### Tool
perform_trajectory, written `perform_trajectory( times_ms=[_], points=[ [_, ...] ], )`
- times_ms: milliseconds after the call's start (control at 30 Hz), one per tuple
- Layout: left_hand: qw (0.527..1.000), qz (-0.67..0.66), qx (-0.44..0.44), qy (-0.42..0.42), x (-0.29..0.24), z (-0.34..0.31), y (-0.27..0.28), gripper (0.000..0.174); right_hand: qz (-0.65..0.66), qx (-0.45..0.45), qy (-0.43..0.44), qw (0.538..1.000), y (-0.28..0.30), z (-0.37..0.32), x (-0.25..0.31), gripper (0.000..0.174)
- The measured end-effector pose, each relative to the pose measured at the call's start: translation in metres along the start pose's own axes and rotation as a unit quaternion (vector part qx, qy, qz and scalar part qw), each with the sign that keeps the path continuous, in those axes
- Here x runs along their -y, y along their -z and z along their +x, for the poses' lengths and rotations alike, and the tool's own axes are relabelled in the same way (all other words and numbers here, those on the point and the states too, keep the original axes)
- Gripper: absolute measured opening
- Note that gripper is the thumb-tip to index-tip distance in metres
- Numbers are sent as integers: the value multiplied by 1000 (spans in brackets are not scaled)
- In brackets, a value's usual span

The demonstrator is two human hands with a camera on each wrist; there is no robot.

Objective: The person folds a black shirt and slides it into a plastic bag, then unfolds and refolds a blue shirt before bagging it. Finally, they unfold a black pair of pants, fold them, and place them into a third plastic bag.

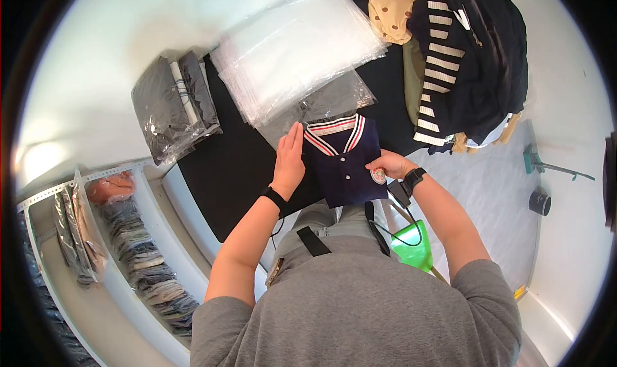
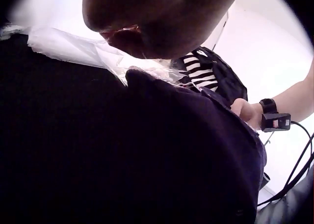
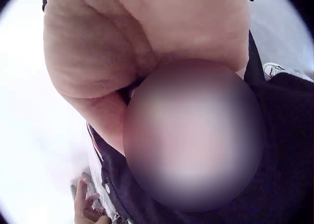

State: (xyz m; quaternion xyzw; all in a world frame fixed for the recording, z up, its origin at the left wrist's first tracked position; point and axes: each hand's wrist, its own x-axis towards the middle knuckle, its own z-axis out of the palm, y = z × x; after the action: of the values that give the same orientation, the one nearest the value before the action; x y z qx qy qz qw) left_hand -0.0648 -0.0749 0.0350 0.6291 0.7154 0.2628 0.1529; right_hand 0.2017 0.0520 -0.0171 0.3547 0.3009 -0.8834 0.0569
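A folded navy garment (image 1: 350, 177) with a red-and-white striped collar, two buttons and a round badge lies at the table's front edge. The left hand (image 1: 290, 166), fingers straight and together, rests at its left side by the collar. At the garment's right edge the right hand (image 1: 393, 165) pinches the fabric beside the badge, thumb on top. In the left wrist view the navy fabric (image 2: 196, 150) spreads below the left hand (image 2: 152, 18), with the right hand (image 2: 247, 112) at its far edge. The right wrist view has the right hand (image 3: 147, 32) over the fabric (image 3: 289, 135); a blurred disc hides part.
Clear plastic bags (image 1: 299, 52) are stacked behind the garment on the black table (image 1: 218, 193). Bagged dark clothes (image 1: 168, 107) lie at the back left, a pile of loose clothes (image 1: 488, 58) at the back right. Shelves (image 1: 119, 264) with bagged garments stand at the left.
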Motion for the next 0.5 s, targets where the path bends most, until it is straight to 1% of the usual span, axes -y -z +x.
perform_trajectory(
  times_ms=[133,200,233,267,300,367,433,467,500],
  points=[
    [998,67,19,-10,-3,-5,3,70,31,-25,17,999,-13,-8,5,45],
    [995,91,30,-19,-3,-5,2,71,46,-36,64,996,-20,-7,6,46],
    [995,86,41,-1,-3,-6,0,72,45,-36,65,996,-24,-9,9,46],
    [995,80,51,17,-2,-5,-1,73,39,-16,58,997,-28,-10,12,46],
    [995,81,50,17,0,-4,-3,73,33,4,50,998,-32,-11,17,47],
    [999,15,40,-14,6,-4,-6,75,20,9,41,999,-35,-5,20,46],
    [999,20,32,-16,4,-4,-4,75,28,71,13,997,-41,0,27,45],
    [999,22,25,-18,2,-5,-2,75,28,72,17,997,-43,2,31,45],
    [999,25,24,-20,2,-6,-2,75,36,60,-16,997,-47,2,36,45]
  ],
)
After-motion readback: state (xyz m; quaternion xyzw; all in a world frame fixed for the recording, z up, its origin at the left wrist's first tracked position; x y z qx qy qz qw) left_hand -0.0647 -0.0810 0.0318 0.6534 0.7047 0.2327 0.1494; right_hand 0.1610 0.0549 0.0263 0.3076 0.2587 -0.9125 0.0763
